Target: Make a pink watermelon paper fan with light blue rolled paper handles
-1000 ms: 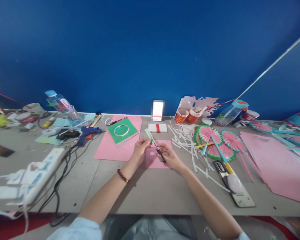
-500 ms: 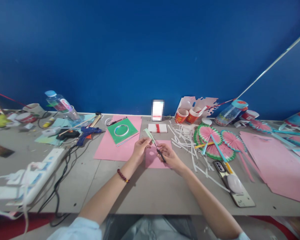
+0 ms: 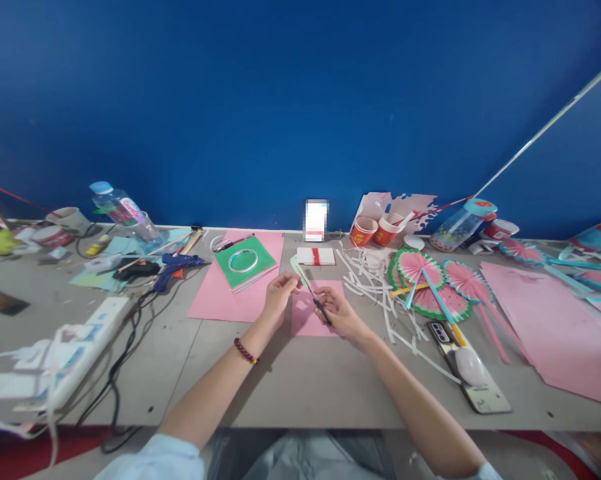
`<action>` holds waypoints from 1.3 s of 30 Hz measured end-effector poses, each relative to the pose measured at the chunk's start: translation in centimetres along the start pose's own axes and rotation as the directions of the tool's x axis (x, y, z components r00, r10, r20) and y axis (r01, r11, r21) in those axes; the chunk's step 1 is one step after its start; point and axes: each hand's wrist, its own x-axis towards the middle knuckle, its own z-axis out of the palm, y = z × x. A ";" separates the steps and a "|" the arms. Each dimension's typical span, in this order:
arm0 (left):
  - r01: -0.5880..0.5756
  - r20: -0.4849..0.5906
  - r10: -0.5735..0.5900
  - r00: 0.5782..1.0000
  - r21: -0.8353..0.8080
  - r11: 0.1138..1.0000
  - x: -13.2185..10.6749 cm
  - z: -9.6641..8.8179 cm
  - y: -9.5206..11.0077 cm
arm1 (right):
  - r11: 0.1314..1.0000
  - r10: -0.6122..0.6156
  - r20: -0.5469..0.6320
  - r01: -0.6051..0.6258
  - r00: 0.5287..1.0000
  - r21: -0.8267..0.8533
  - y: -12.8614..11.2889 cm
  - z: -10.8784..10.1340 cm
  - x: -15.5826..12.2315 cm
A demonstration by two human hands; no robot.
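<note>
My left hand (image 3: 279, 297) pinches a narrow pale green paper strip (image 3: 297, 267) that points up and away toward the wall. My right hand (image 3: 341, 313) is closed around small black-handled scissors (image 3: 321, 309), whose blades meet the strip between the two hands. Both hands hover over a small pink paper sheet (image 3: 307, 312) lying on the grey table (image 3: 290, 387). A red bead bracelet (image 3: 245, 351) circles my left wrist.
A large pink sheet with a green card and a tape ring (image 3: 243, 260) lies at the left. White paper strips (image 3: 375, 280) and pink-green paper fans (image 3: 430, 280) sit at the right, near a phone (image 3: 467, 367). A glue gun (image 3: 173, 265), power strip (image 3: 87, 333), bottle (image 3: 123, 210) and red cups (image 3: 375, 232) crowd the back.
</note>
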 end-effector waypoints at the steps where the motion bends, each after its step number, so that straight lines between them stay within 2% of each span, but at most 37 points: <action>1: 0.002 0.000 -0.002 1.000 0.001 1.000 0.0 0.0 0.0 | 1.000 -0.001 0.000 0.001 1.000 0.000 0.0 0.0 0.0; 39: 0.003 0.005 -0.004 1.000 0.033 0.999 0.1 -0.1 -0.3 | 1.000 0.010 -0.006 -0.010 1.000 -0.025 -0.2 0.3 -0.2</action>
